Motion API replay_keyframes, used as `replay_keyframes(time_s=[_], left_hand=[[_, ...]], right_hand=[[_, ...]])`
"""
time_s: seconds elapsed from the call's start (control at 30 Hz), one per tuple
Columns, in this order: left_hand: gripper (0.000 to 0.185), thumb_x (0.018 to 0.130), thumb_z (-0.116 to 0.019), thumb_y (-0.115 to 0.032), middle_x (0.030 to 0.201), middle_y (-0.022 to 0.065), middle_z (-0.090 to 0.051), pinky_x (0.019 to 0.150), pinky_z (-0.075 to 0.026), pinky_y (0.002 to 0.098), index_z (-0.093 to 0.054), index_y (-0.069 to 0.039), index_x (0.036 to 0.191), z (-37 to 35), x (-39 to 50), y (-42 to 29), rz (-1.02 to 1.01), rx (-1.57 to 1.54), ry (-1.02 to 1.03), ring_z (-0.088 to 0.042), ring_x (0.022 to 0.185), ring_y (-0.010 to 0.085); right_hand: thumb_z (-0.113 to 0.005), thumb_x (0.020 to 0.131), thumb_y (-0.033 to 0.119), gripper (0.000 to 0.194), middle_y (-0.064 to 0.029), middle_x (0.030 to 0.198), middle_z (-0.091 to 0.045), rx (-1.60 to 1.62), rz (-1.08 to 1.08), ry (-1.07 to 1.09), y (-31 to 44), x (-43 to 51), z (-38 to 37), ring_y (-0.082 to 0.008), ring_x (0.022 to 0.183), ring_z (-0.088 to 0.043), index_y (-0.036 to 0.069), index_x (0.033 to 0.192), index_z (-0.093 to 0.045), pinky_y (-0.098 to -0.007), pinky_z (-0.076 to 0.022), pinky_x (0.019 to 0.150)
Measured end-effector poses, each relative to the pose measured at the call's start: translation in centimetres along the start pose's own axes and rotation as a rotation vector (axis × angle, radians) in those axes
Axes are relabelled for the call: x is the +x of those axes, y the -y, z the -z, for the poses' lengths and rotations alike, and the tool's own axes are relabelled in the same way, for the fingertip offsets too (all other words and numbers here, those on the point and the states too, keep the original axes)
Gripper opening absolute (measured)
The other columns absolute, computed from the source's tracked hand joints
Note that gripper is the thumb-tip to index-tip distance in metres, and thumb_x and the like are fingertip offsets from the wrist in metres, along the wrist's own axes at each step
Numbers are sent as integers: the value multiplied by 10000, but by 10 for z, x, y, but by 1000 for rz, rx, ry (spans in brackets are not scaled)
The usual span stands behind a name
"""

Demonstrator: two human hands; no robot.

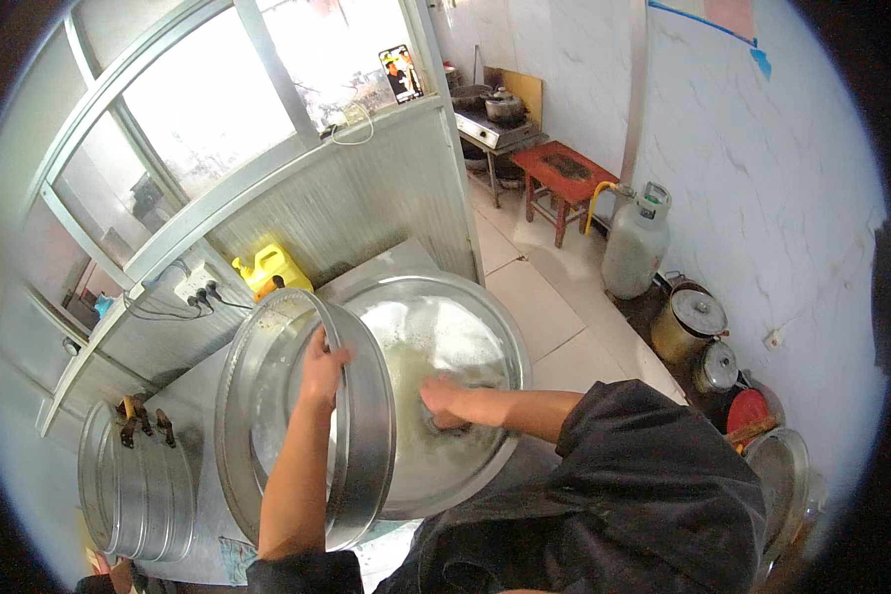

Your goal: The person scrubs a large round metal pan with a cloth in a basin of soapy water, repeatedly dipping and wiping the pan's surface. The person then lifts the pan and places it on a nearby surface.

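Observation:
My left hand (321,373) grips the upper rim of a large round metal steamer tier (365,431), tilted up on its edge. The tier leans at the left side of a wide metal basin (521,349) and overlaps it. Cloudy water (408,460) lies in the basin. My right hand (449,401) reaches down into this water near the basin's right side. Its fingers are partly under the surface and blurred, so whether they hold anything is hidden.
Stacked metal steamer tiers (137,490) with dark handles stand at left. Behind the basin are a yellow jug (273,269) and a power strip with plugs (197,286). A phone (401,74) leans on the window ledge. Rightward are a red stool (564,167), gas cylinder (636,249) and lidded pots (687,327).

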State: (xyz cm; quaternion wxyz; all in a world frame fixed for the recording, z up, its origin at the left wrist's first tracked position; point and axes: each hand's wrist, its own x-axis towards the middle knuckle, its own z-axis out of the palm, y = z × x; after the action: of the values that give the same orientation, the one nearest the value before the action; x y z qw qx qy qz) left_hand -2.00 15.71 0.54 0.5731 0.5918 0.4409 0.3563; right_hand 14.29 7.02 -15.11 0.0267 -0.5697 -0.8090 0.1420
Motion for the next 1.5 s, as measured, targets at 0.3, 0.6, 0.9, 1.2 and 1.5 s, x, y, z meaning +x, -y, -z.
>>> replay_keyframes(time_s=[0.3,0.6,0.9,1.2,1.5], left_hand=[[755,711,-588,98,1284,93,-448,973,-355,321,-267,-37,1380,30,-137,-4,51,276,384,-414,1170,174],[799,705,-544,119,1394,104,-327,1039,-270,323,-212,-57,1411,29,-135,-4,-141,221,382,-307,1263,185],[833,649,-535,132,1348,108,-383,1002,-286,292,-219,-19,1405,23,-119,-1,37,153,343,-356,1207,169],[674,567,-556,133,1006,51,-549,689,-472,281,-414,-30,1206,23,-67,-5,63,87,209,-554,834,166],[842,620,-583,107,1193,117,-484,939,-340,289,-197,36,1364,20,-96,9,138,66,199,-456,1095,203]], right_hand=[[-576,723,162,278,-164,894,-587,-154,494,309,-36,21,-82,-304,837,-562,21,963,-575,-413,-458,717],[-590,717,111,448,-99,1107,-523,1187,8,-278,-51,34,106,-186,1039,-490,9,1137,-470,-290,-388,893],[-628,665,222,505,-193,1014,-510,835,-44,-838,37,124,139,-348,971,-469,-2,1079,-447,-405,-382,857],[-597,708,227,517,-156,1163,-432,751,370,-1035,87,23,65,-349,1032,-413,12,1136,-402,-423,-345,904],[-527,784,216,315,-202,892,-600,981,-441,-510,16,157,97,-324,804,-583,-14,997,-553,-415,-463,713]])
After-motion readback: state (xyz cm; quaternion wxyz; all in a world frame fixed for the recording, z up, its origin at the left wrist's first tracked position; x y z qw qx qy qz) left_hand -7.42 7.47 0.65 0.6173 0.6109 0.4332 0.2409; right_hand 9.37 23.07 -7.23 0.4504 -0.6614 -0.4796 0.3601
